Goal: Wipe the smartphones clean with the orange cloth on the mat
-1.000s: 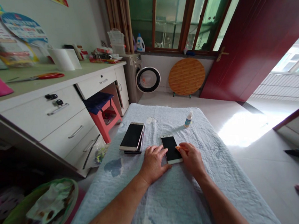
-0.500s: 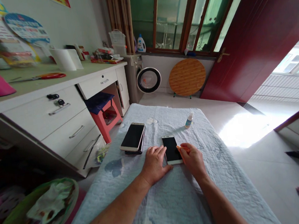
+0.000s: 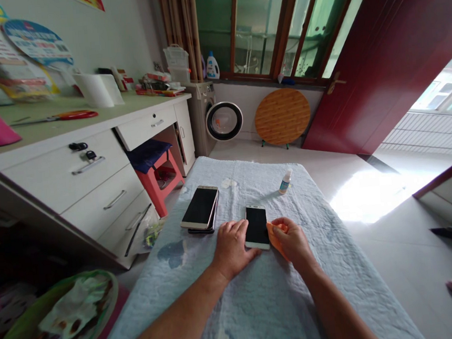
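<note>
A white smartphone [image 3: 257, 227] with a dark screen lies face up on the quilted pale-blue cover. My left hand [image 3: 232, 248] grips its left side, fingertips along the edge and thumb at the bottom corner. In my right hand [image 3: 293, 240], the fingers are pinched on an orange cloth [image 3: 276, 239]. This cloth touches or nearly touches the phone's right edge and hangs down beside it. To the left rests a gold-framed smartphone [image 3: 200, 207], stacked on a darker device [image 3: 202, 231]. A small spray bottle [image 3: 285, 181] with a clear cap stands beyond the phone, to the right.
At left is a white desk [image 3: 64, 173] with drawers, and a red stool [image 3: 159, 178] under it. A green bin [image 3: 101, 286] with waste stands at lower left. A washing machine [image 3: 201, 113] with its door open and a round wooden tabletop [image 3: 282, 116] are at the back.
My right hand has drawn the orange cloth off the screen to the phone's right edge, and more of the cloth shows. The phone has shifted slightly left. My left hand stays beside it.
</note>
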Demonstrator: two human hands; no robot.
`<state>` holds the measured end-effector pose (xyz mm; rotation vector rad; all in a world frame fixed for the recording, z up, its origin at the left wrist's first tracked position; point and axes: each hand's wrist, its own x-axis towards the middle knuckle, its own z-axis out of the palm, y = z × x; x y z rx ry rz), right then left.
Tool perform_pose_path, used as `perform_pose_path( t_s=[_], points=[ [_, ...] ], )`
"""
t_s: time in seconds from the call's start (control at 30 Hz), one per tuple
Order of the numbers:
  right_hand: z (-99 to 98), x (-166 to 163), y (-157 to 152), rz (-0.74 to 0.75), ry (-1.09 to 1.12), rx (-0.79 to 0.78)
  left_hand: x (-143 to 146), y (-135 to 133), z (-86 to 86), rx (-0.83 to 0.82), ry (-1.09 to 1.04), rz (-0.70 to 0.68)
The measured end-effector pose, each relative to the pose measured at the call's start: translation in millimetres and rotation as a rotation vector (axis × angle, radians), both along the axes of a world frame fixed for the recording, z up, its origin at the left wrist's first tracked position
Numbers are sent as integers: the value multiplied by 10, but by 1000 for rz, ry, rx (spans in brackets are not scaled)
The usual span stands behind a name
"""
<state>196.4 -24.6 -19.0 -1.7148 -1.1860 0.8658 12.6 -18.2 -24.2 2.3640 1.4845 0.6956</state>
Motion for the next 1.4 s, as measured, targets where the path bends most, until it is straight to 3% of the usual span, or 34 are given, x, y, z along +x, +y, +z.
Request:
perform_pose_path(
  t_s=[0.43,1.0,1.4],
  points=[
    [146,-69,-48,33,139,-7,-1,-19,28,-12,101,60],
    [145,-62,-75,28,637,6,9,-15,30,-25,72,52],
    [104,-28,-79,232,799,53,8,-58,140,72,127,11]
  ],
)
